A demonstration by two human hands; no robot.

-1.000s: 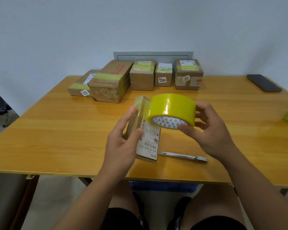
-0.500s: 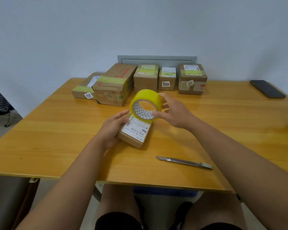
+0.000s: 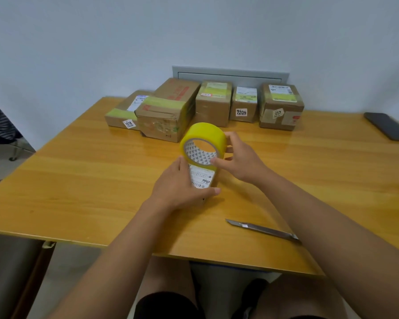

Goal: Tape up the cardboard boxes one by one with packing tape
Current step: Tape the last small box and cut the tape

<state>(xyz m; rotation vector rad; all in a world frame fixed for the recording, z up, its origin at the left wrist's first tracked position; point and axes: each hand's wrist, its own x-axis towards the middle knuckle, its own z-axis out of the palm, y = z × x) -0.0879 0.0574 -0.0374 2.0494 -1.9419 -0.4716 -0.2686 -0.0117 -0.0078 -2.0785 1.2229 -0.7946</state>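
Note:
A small cardboard box with a white shipping label on top lies on the wooden table in front of me. My left hand grips it from the left and near side, thumb along its front edge. My right hand holds a roll of yellow packing tape upright at the box's far end, its open core facing me. The roll hides the far part of the box.
Several taped cardboard boxes stand in a row at the table's back edge against the wall. A metal utility knife lies near the front edge at right. A dark phone lies at far right.
The box went from being held up near me to lying on the table farther out. My left hand moved over its near side, and the tape roll followed to the box's far end.

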